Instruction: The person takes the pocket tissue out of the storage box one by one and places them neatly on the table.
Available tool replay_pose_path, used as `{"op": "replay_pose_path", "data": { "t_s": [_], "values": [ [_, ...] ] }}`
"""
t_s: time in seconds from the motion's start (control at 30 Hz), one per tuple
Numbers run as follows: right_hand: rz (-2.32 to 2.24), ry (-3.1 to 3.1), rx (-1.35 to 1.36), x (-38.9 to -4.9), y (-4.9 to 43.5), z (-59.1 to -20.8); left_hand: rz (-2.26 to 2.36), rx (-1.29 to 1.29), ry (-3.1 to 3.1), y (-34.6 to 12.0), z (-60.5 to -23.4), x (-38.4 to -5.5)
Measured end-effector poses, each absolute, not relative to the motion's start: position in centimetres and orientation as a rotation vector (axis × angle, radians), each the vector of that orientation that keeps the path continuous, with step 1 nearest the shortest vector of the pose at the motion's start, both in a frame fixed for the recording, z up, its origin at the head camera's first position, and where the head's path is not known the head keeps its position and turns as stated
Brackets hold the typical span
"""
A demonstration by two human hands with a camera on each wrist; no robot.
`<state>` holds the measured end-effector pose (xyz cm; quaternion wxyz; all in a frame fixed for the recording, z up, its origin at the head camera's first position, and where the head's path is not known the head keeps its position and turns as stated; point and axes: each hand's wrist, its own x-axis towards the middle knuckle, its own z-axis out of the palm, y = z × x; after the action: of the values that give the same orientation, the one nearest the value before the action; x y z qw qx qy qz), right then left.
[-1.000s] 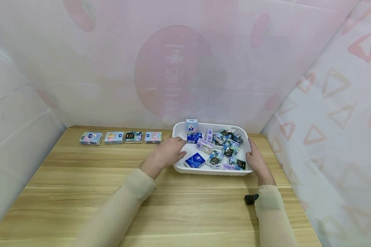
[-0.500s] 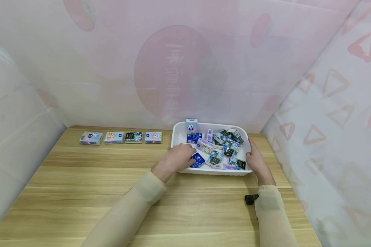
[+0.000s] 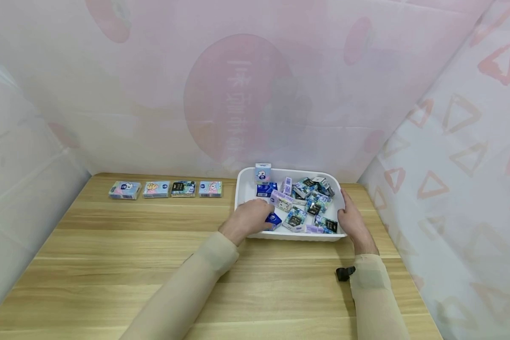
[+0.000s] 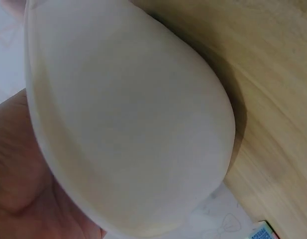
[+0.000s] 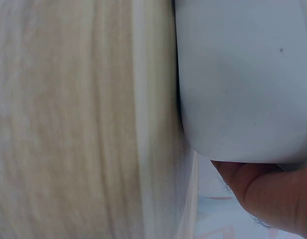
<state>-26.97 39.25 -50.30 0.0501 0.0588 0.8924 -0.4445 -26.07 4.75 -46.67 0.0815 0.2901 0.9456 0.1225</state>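
My left hand reaches over the near left rim of a white plastic tray. Its thumb and fingers grip the left end of a dark blue pocket tissue pack in the tray. In the left wrist view the tray's outer wall covers most of the picture and hides the fingertips. My right hand holds the tray's right rim, fingers along the outside. In the right wrist view that hand is partly hidden by the tray wall.
Several purple, green-blue and blue tissue packs lie jumbled in the tray; a light blue pack stands upright at its back left. More packs form a row along the table's back left. A small black object is by the right sleeve.
My left hand has moved right, from the tray's left rim to over the dark blue pack, its fingers closing round it. The right hand and tray stay put.
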Motion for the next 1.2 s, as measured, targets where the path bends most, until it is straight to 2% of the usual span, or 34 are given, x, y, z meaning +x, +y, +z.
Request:
{"op": "replay_pose_path", "data": {
  "t_s": [0.83,1.2],
  "values": [
    [-1.338,2.730,0.179,-26.8,39.0,-50.0,0.382,0.803,2.813,5.3,-46.9,-27.1],
    [-1.338,2.726,0.178,-26.9,39.2,-50.1,0.391,0.833,2.819,3.9,-44.7,-27.1]
  ]
}}
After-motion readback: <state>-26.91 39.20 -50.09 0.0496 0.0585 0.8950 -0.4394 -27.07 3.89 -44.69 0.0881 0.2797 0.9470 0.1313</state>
